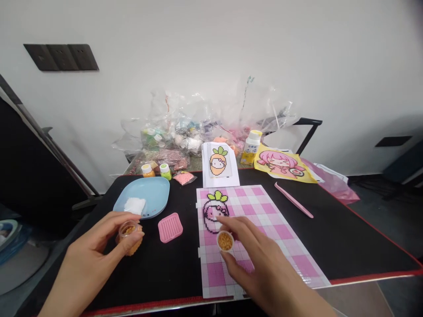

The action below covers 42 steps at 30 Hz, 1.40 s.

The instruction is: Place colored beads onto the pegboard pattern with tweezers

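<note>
My left hand point(95, 251) grips a small clear jar point(131, 240) of orange-brown beads, its mouth uncovered, just below the blue tray point(158, 193). Between thumb and fingers of my right hand point(261, 255) is a small round white cap point(225, 241) with similar beads inside. It is held above the pink-and-white checked board point(264, 207). On that board lies a bead outline point(211, 215) of a carrot-shaped figure with green leaves, partly behind my fingers. A pink ridged dish point(170, 227) rests between my hands. Behind the board stands a printed pattern point(218, 165) of an orange carrot figure.
A yellow-capped jar point(147, 171), a green-beaded jar point(165, 171) and a pink bead bag point(185, 178) sit behind the tray. Pink tweezers point(293, 200) lie right of the board. Farther back are a white bottle point(253, 143), a yellow-backed picture point(282, 164) and plastic bags point(191, 132).
</note>
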{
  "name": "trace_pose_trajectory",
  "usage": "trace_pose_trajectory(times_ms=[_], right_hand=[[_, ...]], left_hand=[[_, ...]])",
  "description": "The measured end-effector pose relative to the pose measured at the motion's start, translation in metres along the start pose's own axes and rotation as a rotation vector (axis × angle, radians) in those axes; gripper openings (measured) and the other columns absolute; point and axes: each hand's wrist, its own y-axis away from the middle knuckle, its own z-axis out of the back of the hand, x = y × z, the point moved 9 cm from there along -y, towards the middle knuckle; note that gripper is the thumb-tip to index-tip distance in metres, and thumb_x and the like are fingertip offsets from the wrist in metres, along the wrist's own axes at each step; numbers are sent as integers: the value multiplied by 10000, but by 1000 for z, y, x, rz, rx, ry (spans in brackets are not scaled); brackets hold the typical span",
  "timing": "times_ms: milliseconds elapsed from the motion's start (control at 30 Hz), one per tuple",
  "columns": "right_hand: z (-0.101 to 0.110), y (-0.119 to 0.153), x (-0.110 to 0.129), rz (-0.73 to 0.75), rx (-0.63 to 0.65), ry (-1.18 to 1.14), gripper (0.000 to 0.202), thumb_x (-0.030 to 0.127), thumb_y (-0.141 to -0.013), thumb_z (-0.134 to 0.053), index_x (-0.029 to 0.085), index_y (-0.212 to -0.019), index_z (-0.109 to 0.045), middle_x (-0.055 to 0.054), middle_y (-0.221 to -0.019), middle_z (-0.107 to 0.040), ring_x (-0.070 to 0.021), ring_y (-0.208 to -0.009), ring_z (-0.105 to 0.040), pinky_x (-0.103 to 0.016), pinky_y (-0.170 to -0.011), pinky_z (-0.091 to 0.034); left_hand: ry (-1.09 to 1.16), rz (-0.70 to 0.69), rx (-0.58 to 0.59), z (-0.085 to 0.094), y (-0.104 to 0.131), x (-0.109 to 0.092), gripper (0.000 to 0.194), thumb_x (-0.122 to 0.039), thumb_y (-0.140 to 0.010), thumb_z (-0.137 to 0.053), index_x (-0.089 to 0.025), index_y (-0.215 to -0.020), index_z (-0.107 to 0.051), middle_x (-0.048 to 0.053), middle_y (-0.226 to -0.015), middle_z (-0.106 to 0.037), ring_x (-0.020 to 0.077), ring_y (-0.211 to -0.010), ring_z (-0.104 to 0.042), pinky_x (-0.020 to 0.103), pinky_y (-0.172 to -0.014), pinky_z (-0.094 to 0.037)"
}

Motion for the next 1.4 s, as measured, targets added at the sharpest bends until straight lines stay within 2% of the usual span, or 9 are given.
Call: trace_pose_trajectory(times_ms=[133, 267, 467, 600, 800, 1033, 1233, 1300, 1400], right_hand=[[-11, -42, 10, 63, 161, -97, 471, 90, -846, -552, 231, -1280, -437, -54, -1092, -636, -190, -930, -658, -344, -764, -573], [-43, -80, 8, 69, 292, -156, 451, 21, -749, -632, 147, -1167, -516, -54, -979, -684, -178, -833, -647, -311, -732, -524], [-80, -96, 1, 87, 416, -178, 295, 47, -762, -667, 118, -1041, -603, -46, -858, -689, -160, -751, -644, -260, -657, -479], [-79, -96, 10, 186, 408, -148, 222, 64, -776, -693, 128, -985, -658, -75, -948, -670, -161, -792, -635, -271, -710, -488], [-82, -97, 22, 276, 473, -101, 193, 86, -861, -616, 124, -1046, -660, -99, -992, -648, -176, -855, -627, -292, -761, -490], [-83, -97, 31, 323, 563, -70, 168, 78, -905, -550, 90, -1039, -650, -119, -1008, -658, -206, -925, -611, -318, -802, -498], [-76, -98, 37, 371, 528, -146, 274, 33, -886, -540, 106, -1126, -652, -137, -1115, -660, -225, -1032, -605, -369, -892, -502], [-70, -104, 30, 288, 477, -251, 290, 32, -867, -557, 133, -1119, -659, -117, -1111, -675, -211, -1016, -621, -373, -895, -511], [-65, -111, 1, -58, 407, -582, 259, 115, -867, -601, 175, -1113, -655, -71, -1097, -698, -172, -957, -661, -362, -881, -536]], left_hand=[[-35, 28, 63, -10, 13, 17, 386, -604, -727, -640, -282, -923, -723, -2, -927, -765, 214, -834, -712, 223, -715, -540], [-21, 6, 176, -30, 20, 17, 394, -588, -802, -590, -258, -996, -686, -9, -770, -721, 177, -666, -662, 227, -623, -519], [105, 62, 143, -40, 27, 12, 402, -589, -849, -533, -259, -1041, -658, -27, -699, -669, 170, -636, -619, 239, -571, -452], [199, 132, 127, -44, 32, 7, 363, -557, -851, -548, -266, -1041, -652, -8, -880, -738, 195, -805, -669, 249, -626, -452], [280, 144, 143, -48, 33, 1, 338, -532, -859, -538, -269, -1038, -650, -20, -757, -681, 216, -905, -666, 255, -683, -485], [304, 132, 156, -50, 35, -2, 314, -514, -860, -536, -266, -1011, -655, -27, -733, -646, 199, -835, -649, 249, -670, -470], [291, 114, 145, -49, 35, -1, 308, -503, -855, -546, -268, -1007, -672, -52, -648, -582, 157, -601, -544, 252, -604, -430], [272, 118, 90, -43, 35, 0, 309, -509, -844, -566, -265, -994, -683, -38, -716, -647, 159, -619, -571, 257, -635, -451], [276, 93, 42, -39, 36, -7, 307, -513, -833, -589, -256, -967, -692, -10, -840, -720, 170, -660, -624, 257, -661, -490]])
